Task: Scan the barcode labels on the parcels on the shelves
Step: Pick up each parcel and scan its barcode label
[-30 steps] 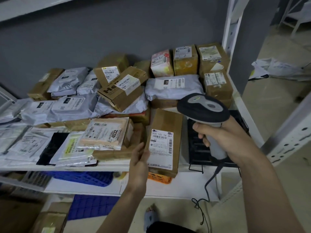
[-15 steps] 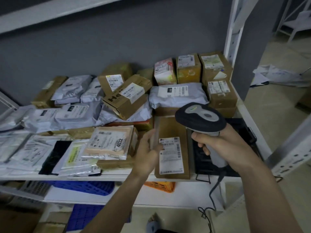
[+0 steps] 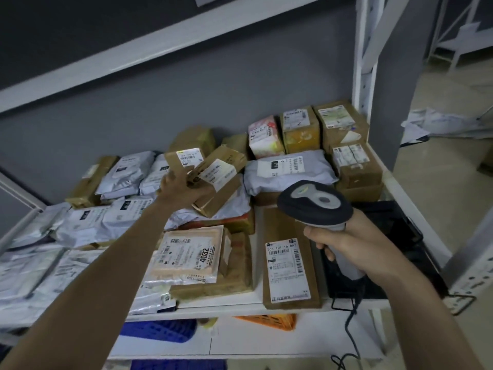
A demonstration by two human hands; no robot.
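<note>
My left hand [image 3: 184, 186] reaches to the back of the shelf, its fingers closed around the lower part of a small brown box [image 3: 173, 160] with a white barcode label. A pale green light spot sits on that label's top edge. My right hand [image 3: 349, 249] grips the handle of a grey and black barcode scanner [image 3: 314, 202], whose head points toward the back parcels. A flat brown parcel [image 3: 290, 228] labelled 505 101 16 6A7 lies on the shelf just left of my right hand, untouched.
Many parcels crowd the white shelf [image 3: 240, 311]: grey mailer bags [image 3: 288, 172] and brown boxes [image 3: 357, 166] at the back, a padded envelope marked 4032 [image 3: 186, 255] in front. A black tray [image 3: 386, 236] lies under my right hand. Blue and orange crates [image 3: 160, 329] sit below.
My left hand let go of the flat brown parcel, now lying flat on the shelf, and moved up and back to the small brown box. The scanner stayed in my right hand.
</note>
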